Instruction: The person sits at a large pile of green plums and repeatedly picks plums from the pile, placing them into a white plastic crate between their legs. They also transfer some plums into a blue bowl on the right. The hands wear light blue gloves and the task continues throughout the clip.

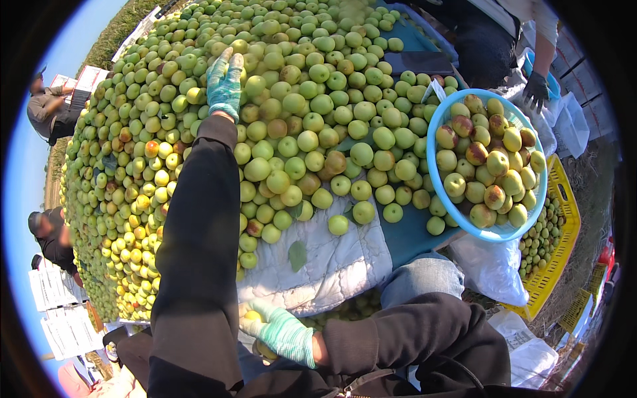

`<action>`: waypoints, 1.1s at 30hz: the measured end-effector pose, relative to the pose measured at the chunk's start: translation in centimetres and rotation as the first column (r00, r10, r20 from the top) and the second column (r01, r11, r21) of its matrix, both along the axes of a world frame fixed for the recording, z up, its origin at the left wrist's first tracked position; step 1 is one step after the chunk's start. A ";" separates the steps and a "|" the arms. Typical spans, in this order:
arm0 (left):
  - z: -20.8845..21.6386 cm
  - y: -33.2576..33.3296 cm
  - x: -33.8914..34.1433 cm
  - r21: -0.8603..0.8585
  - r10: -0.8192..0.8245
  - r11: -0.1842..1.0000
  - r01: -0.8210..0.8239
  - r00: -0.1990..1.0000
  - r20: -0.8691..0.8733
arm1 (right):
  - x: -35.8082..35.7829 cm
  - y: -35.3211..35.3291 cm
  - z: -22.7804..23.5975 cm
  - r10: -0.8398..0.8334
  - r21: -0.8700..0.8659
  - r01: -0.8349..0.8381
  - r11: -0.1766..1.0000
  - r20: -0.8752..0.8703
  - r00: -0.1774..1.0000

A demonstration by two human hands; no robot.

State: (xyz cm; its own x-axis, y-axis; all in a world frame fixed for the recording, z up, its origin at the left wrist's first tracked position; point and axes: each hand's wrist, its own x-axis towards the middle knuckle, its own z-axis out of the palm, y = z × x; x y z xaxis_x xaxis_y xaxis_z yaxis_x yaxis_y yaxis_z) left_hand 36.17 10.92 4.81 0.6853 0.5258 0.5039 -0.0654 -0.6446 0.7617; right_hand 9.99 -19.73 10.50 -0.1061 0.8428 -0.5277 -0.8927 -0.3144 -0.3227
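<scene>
A large heap of green jujubes [292, 103], some blushed yellow or reddish brown, spreads before me. At arm's length, my left hand [224, 86] in a green-and-white striped glove lies on the heap. Its fingers are stretched out over the fruit, with nothing seen in its grip. Low and close to my body, my right hand [282, 331] in the same kind of glove is closed around a yellow-green jujube [252, 316]. Another jujube [265, 350] shows under that hand. A white quilted cloth [332, 265] with a loose leaf [297, 256] lies between my hands.
To the right, a light-blue plastic basket [434, 166] holds browner jujubes. Below it are a yellow crate [561, 245] of small-looking fruit and a white plastic bag [491, 265]. A co-worker's dark-gloved hand [536, 89] hangs at upper right. Other people and white boxes [70, 331] line the left.
</scene>
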 end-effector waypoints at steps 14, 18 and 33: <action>5.8 -6.6 -9.8 0.326 -0.203 0.860 0.392 0.850 -0.486 | 1.3 1.6 -3.4 -0.087 -0.210 0.100 0.973 0.070 0.994; -0.2 -11.9 -17.4 0.643 -0.069 0.623 0.444 0.851 -0.520 | 0.6 1.7 -3.7 -0.026 -0.217 0.047 0.975 0.101 0.995; 1.9 -3.3 -11.6 0.668 0.564 0.744 -0.001 0.538 -0.627 | 0.9 1.8 -4.4 0.018 -0.201 0.011 0.980 0.141 0.990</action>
State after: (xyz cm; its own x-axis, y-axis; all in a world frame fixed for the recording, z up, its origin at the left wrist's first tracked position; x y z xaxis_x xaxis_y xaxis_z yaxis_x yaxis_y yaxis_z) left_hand 24.59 7.65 6.69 0.7928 0.5968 0.1239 0.6077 -0.7896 -0.0848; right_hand 10.85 -17.89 6.05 -0.0210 0.7178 -0.6960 -0.8413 -0.3888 -0.3756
